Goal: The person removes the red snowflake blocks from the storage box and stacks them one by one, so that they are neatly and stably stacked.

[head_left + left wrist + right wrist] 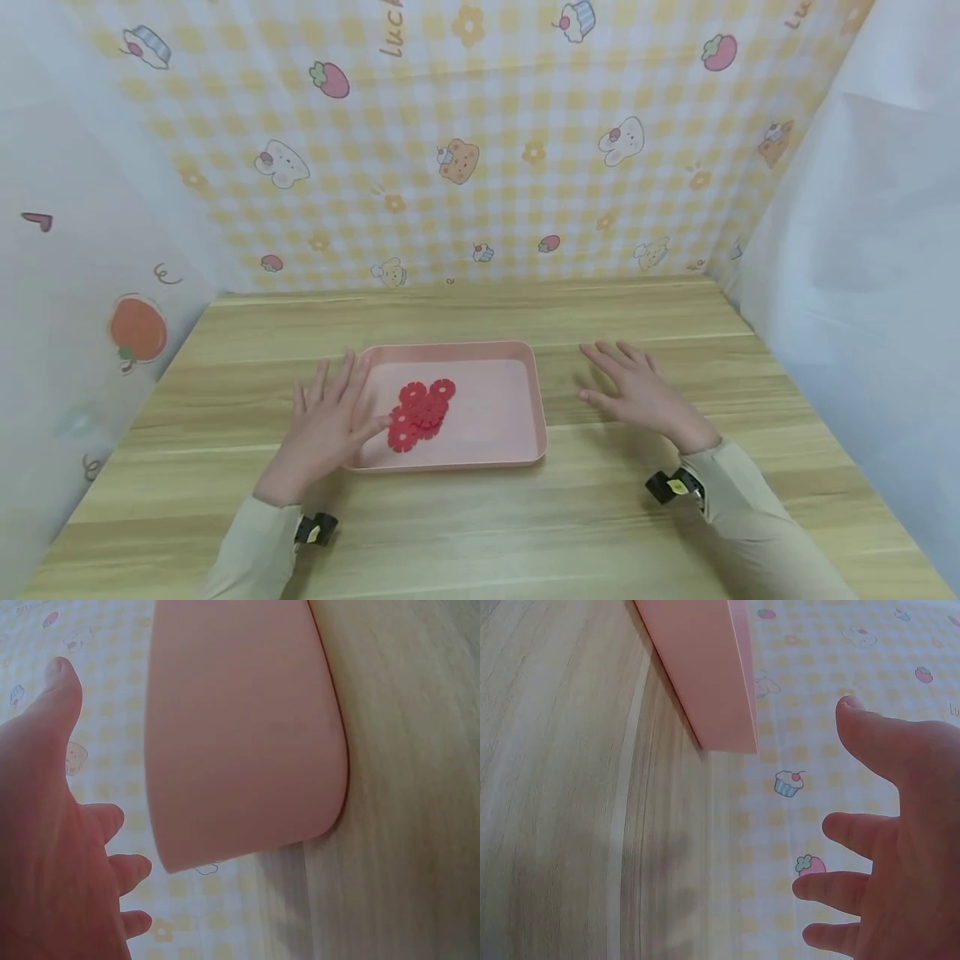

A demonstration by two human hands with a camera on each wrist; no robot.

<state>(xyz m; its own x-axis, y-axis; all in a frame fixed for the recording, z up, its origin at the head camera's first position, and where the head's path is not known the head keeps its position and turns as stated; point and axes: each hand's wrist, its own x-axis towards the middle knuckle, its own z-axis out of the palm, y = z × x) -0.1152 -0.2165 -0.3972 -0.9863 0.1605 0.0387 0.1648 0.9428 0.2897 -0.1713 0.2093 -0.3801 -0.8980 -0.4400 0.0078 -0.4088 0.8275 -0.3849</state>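
Left hand (pixel 322 427) by tray (pixel 497 408), fingers spread (red discs (pixel 427 410) lie in tray). Right hand (pixel 648 396) clear of tray, fingers spread.

In the head view, the left hand (pixel 318 427) hides part of the pink tray's (pixel 491 408) left rim, and the red discs (pixel 429 410) overlap too much to count. Both wrist views crop the tray above; its walls conceal the discs.

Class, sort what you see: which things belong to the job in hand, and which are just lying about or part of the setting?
Likely in the job:
pink tray
red notched discs in it

Just setting:
wooden table
yellow checked backdrop
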